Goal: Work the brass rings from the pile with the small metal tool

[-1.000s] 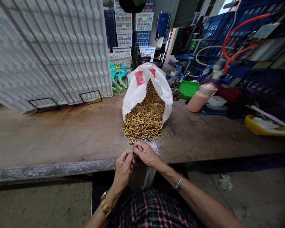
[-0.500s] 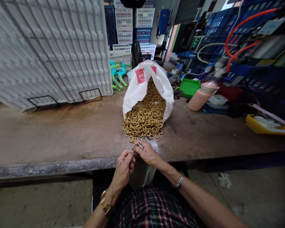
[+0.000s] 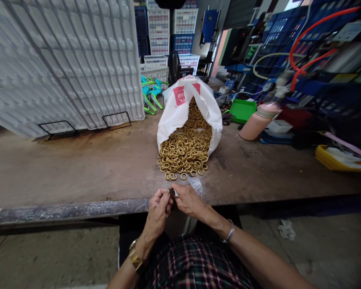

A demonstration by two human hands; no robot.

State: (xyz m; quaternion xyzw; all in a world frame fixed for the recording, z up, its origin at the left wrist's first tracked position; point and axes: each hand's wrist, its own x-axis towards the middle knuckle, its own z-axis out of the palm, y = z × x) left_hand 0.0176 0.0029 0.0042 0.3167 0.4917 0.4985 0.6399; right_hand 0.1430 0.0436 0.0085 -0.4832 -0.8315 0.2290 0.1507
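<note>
My left hand (image 3: 159, 206) is closed in a pinch at the table's front edge, its fingertips on a small brass ring that is mostly hidden now. Close against it, my right hand (image 3: 188, 200) is closed around a small tool (image 3: 175, 193), pale and dark, with its tip at the left fingertips; its exact kind is too small to tell. Just beyond both hands, a heap of brass rings (image 3: 185, 150) spills from the mouth of a white plastic sack (image 3: 171, 120) with red print. Several loose rings lie at the near side of the heap.
White ribbed panels (image 3: 87, 64) stand on the wooden table (image 3: 108, 168) at left, with black wire stands (image 3: 117, 120) at their foot. On the right are a pink bottle (image 3: 257, 122), a green tray (image 3: 243, 110) and a yellow tray (image 3: 333, 160). Stacked crates (image 3: 159, 28) stand behind.
My right hand has shifted slightly down toward me and turned, and the tool in it shows at a different angle. My left hand keeps its pinch. The whole view has moved slightly.
</note>
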